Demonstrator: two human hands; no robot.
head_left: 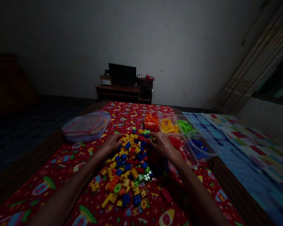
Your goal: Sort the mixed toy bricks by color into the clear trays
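Both hands are down in the pile of toy bricks (129, 166), at its far end. The left hand (113, 142) lies on the left edge of the heap with its fingers curled loosely over yellow pieces; the room is too dim to tell whether it pinches one. The right hand (162, 144) rests on the right edge, fingers spread a little and reaching toward the far bricks, touching them rather than clearly gripping any.

To my eye the work is sorting by colour, and it is well under way but far from done: the heap is mixed in yellow, blue, red, orange and green, while the clear tubs just right of it hold single colours. The orange tub (151, 121), yellow tub (169, 126) and green tub (185, 126) stand in a row at the far right, a red tub (182, 147) sits just beside the right hand, and a round bowl of blue bricks (201, 147) is to its right. The next move, I judge, calls for picking one brick cleanly out of the tangle and carrying it to the matching tub without dragging its neighbours along.

A stack of clear lids (87, 126) lies far left. Everything rests on a red patterned cloth (61, 169) over a table. Beyond stands a low wooden desk (124, 91) with a dark screen (122, 74) against a bare wall; a checked blue cloth (247, 150) covers the surface to the right, below a curtain (254, 66).
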